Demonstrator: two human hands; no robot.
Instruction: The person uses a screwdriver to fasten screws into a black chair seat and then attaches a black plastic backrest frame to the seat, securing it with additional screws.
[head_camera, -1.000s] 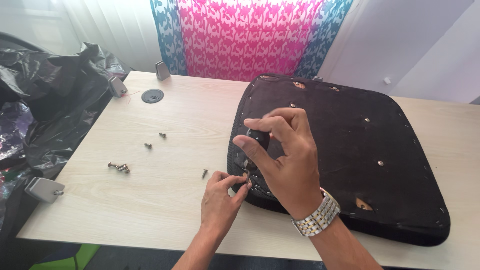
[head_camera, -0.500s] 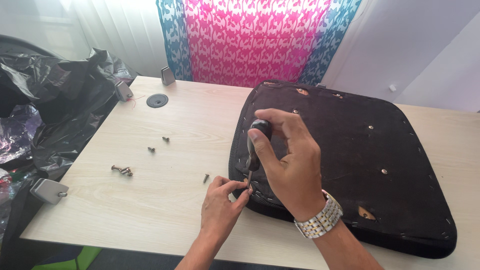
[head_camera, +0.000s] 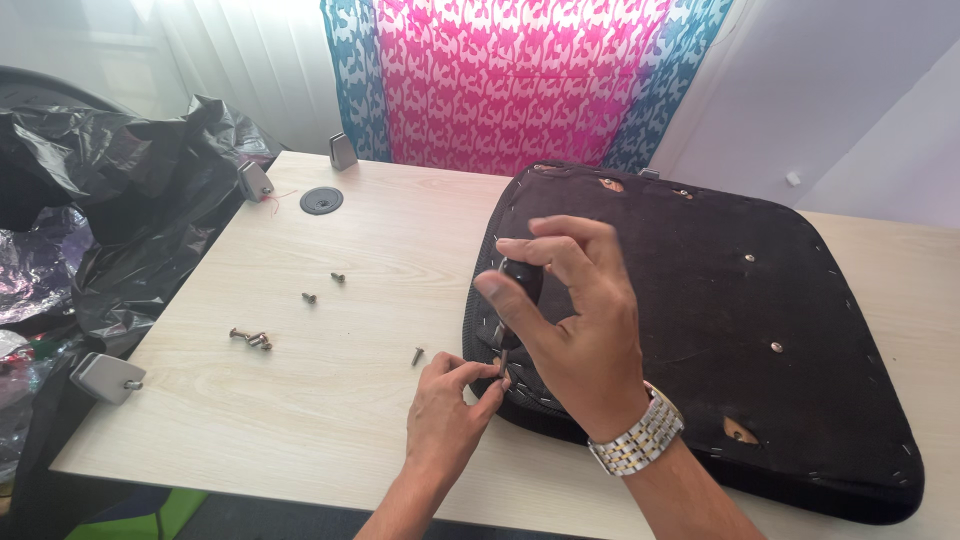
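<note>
The right hand (head_camera: 585, 335) grips a screwdriver (head_camera: 515, 300) with a dark, rounded handle, the fingers curled closed around it and its thin metal shaft pointing down at the near left edge of a seat cushion (head_camera: 720, 330). That cushion lies flat on the right half of the tabletop (head_camera: 330, 430), a broad rounded-square pad covered in black, slightly fuzzy fabric, with a row of small pale staples along its rim, a few shiny round studs on its surface and a couple of tears that show tan material underneath. The left hand (head_camera: 450, 410) rests at the cushion's near left edge just below the shaft's tip, its thumb and forefinger pinched together on something small there; it is probably a screw, but the view is too tight to be sure. A silver metal link watch (head_camera: 635, 443) sits on the right wrist. The tabletop is pale wood-grain laminate, smooth and matte. Loose on it, left of the hands, lie a single short screw (head_camera: 417, 355), two more small screws (head_camera: 322, 288) farther off, and a little cluster of bolts (head_camera: 251, 339) near the left. A dark round cable grommet (head_camera: 321, 200) is set into the far left part of the surface. Crumpled glossy black plastic sheeting (head_camera: 110, 200) hangs over the left edge, with grey metal brackets (head_camera: 105, 378) beside it. Behind the tabletop hangs a pink and teal patterned cloth (head_camera: 520, 80) lit from behind.
</note>
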